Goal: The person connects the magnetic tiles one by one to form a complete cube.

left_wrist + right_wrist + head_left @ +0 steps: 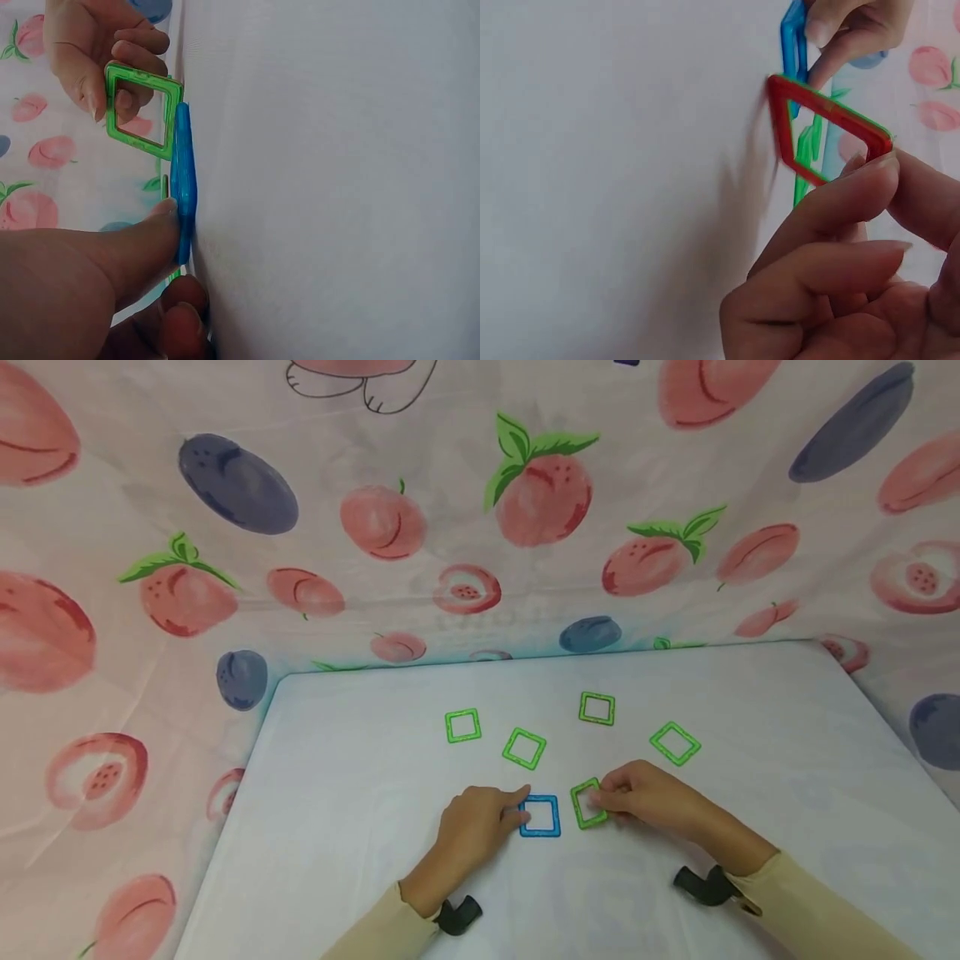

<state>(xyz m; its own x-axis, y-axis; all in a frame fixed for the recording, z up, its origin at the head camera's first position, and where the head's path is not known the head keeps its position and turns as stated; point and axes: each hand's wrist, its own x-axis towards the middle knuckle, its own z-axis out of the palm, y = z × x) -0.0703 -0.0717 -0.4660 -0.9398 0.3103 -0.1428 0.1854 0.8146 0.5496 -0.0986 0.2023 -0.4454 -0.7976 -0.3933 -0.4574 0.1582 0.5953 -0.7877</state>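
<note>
Nr the middle of the bench (315, 827), on the person's side, L hand (472, 827) has thumb & index finger at the LH edge of a blue sq frame (540, 833), gripping it there; frame looks flat or nearly so, can't tell if it's fully down. To its R, w/ a small gap btwn them in the head view, R hand (645, 797) pinches a green frame (577, 809) by its RH edge, thumb vs fingers. That one's tilted up from the surface, can't tell if its low edge touches; a red face shows in R wrist view. Further back, 4 more green pcs, spaced apart: L-most frame (464, 740), second frame (518, 762) a bit nearer & to its R, third frame (597, 722) at the rear, diamond-turned frame (665, 752) at far R. Beige sleeves (817, 902) on both arms, black devices (459, 916) at the wrists. Peach-print cloth (240, 485) behind & at the sides
</note>
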